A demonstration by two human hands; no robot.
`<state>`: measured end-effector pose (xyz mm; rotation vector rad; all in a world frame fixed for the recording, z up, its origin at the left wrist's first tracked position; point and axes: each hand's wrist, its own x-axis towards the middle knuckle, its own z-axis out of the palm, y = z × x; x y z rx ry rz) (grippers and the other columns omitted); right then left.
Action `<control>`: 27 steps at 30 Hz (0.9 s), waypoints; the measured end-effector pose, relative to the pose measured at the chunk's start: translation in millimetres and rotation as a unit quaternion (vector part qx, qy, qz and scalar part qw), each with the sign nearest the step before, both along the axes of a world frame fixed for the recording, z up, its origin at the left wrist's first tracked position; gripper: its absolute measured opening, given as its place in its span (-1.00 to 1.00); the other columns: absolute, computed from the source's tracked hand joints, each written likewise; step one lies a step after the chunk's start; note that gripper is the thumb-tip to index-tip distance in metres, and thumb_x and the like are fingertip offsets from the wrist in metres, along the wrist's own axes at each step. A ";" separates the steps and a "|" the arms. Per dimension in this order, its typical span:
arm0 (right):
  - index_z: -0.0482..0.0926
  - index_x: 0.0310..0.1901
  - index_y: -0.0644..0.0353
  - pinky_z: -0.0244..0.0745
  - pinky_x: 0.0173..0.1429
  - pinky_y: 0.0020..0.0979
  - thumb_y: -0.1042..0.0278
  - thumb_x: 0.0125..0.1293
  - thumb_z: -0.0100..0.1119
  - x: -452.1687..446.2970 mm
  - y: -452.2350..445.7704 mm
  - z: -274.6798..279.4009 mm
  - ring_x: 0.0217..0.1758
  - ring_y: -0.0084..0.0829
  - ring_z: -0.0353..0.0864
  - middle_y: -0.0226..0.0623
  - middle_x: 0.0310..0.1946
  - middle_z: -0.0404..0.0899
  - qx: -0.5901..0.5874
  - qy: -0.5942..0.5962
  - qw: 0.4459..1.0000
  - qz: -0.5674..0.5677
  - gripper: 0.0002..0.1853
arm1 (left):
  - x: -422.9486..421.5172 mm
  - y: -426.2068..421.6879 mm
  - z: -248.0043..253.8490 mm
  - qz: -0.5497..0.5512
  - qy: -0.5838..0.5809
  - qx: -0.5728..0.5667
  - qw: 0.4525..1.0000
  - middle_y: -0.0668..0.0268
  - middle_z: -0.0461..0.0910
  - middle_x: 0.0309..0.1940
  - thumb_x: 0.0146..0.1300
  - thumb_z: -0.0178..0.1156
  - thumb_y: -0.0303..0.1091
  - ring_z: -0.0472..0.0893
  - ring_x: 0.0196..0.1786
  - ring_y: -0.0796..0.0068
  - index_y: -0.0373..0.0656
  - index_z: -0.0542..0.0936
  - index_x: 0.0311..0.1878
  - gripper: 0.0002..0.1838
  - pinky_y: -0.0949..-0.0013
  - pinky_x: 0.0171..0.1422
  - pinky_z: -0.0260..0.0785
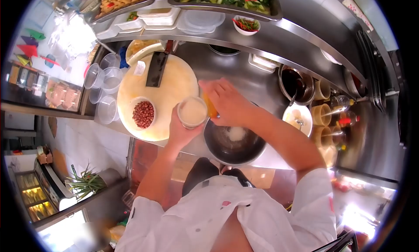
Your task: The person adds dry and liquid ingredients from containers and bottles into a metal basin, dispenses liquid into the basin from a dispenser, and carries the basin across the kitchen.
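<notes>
My left hand (180,132) is wrapped round a round plastic tub (192,111) with whitish contents. Close beside the tub's right side, my right hand (227,101) is closed on an orange-yellow thing (211,107), whose kind is mostly hidden by the fingers. Below my right hand stands a dark wok (218,143) with a small heap of white powder or grains (235,133) in it. On the round cutting board (174,73) to the left are a bowl of reddish-brown peanuts (143,114) and a cleaver (157,69) with a dark blade.
Stacked clear plastic cups (107,109) stand left of the board. A metal shelf (301,34) with food trays (227,1) runs along the back. At the right are a dark pot (286,84), a white bowl with a spoon (290,116) and bottles (347,119).
</notes>
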<state>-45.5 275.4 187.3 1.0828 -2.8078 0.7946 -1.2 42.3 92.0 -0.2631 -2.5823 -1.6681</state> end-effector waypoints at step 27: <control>0.34 0.39 0.12 0.49 0.30 -0.08 -0.19 0.21 0.34 -20.8 -37.8 51.4 0.21 0.09 0.57 0.05 0.21 0.49 0.049 -0.265 0.934 -0.236 -0.17 | -40.8 15.0 76.2 -0.068 0.099 -0.084 0.989 0.07 0.54 0.13 -0.15 0.58 -0.28 0.56 0.21 0.05 -0.21 0.40 0.31 -0.12 0.12 0.29 0.45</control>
